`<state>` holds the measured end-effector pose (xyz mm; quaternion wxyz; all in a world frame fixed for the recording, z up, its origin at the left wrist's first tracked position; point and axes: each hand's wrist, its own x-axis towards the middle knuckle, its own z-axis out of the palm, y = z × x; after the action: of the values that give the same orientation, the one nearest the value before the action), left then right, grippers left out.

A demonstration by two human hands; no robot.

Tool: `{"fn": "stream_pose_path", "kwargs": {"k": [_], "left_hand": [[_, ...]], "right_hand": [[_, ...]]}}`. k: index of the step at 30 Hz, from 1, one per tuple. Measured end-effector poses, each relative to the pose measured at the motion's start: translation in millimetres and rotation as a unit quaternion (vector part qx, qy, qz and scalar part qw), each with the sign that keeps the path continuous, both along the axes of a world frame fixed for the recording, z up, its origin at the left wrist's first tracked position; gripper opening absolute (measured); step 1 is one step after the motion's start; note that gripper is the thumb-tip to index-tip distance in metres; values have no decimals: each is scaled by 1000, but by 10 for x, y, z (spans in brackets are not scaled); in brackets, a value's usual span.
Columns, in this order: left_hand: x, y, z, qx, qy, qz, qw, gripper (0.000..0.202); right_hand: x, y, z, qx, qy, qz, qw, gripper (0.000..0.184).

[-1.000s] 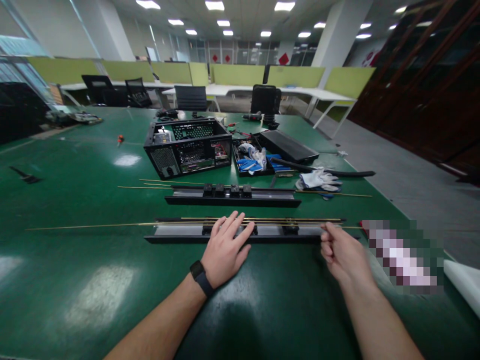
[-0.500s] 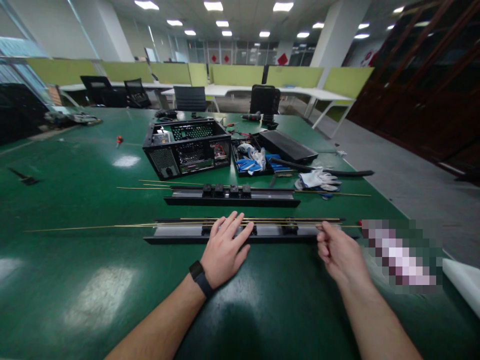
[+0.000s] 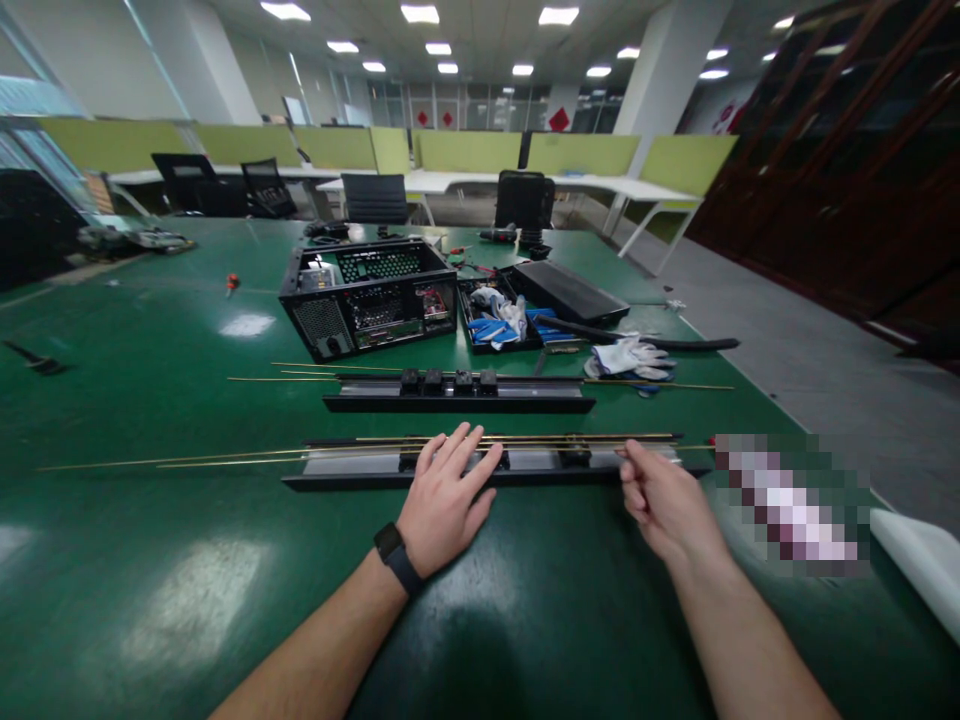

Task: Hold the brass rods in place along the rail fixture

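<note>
My left hand (image 3: 448, 500), fingers spread, lies over the middle of the nearer black channel (image 3: 360, 482) and the thin brass rods (image 3: 232, 457) running along it. At the channel's right part, my right hand (image 3: 664, 490) is closed in a pinch on the end of a thin brass rod. One black block (image 3: 576, 449) shows in the channel between my hands; other blocks are partly hidden under my left fingers. Some rods stick out past the channel's left end over the table.
Behind lies a second black channel (image 3: 457, 403) with several black blocks (image 3: 433, 381) and brass rods. Farther back stand an open computer case (image 3: 367, 305), a tray of gloves (image 3: 499, 318), a black panel (image 3: 570, 290) and white gloves (image 3: 630, 358). A pixelated patch covers something at right.
My right hand has moved slightly left. A brass rod now reaches farther left past the channel's left end. My left hand stays spread over the channel; the whole view has shifted a little.
</note>
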<state>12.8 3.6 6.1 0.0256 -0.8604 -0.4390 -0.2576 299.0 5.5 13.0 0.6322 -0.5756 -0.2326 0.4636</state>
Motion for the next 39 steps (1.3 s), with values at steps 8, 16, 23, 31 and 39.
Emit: {"fn": "stream_pose_path", "kwargs": {"k": [8,16,23,31,39], "left_hand": [[-4,1,-7,2,-4,-1,1000,53],[0,-3,-4,1,-1,-1,1000,51],[1,-7,8,4,-1,-2,1000,51],[-3,0,-9,9,-2,-4,1000,52],[-1,4,-24,11,-3,-1,1000,54]], "right_hand": [[21,8,-21,-2,-11,-54,999,40],[-24,-9,-39,7,1,32,999,40],[88,19,-8,-4,6,-81,997,35],[-71,-29,-24,-20,7,70,997,41],[-25,-24,4,4,20,10,1000,39]]}}
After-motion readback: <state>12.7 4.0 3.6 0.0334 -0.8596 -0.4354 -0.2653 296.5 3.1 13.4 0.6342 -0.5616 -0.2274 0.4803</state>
